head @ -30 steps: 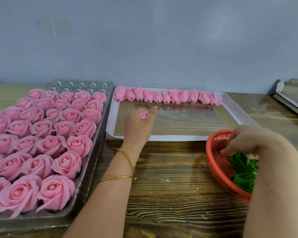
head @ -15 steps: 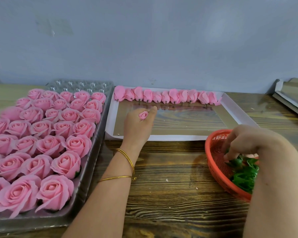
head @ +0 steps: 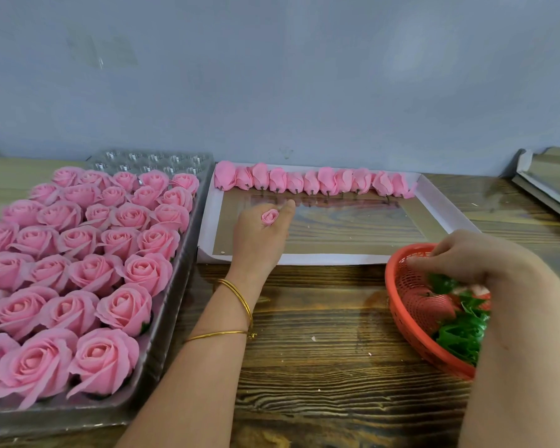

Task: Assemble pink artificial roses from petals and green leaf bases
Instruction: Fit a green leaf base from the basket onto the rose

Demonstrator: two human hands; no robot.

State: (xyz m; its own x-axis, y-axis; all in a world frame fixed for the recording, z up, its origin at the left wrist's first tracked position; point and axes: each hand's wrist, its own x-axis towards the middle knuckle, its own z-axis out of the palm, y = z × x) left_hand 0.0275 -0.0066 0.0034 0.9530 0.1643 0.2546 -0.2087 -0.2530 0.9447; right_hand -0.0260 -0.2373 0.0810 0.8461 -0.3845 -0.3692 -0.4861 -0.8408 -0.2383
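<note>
The right hand [head: 466,257] reaches curled fingers into the orange basket [head: 411,321] among green leaf bases [head: 459,337]; whether it grips one cannot be told. Farther off, the left hand [head: 259,234] pinches a pink bud [head: 270,216] above the white tray [head: 337,259].

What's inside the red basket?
Green leaf bases lie in the red basket, with the right hand among them. The forearm hides the basket's other half.

I am holding one bud [head: 270,216], wearing two bangles [head: 240,294], facing one basket [head: 401,305], one grey tray [head: 162,347], one white tray [head: 440,215], roughly eleven stemmed buds [head: 311,182]; roses [head: 104,360] too cropped to count.
</note>
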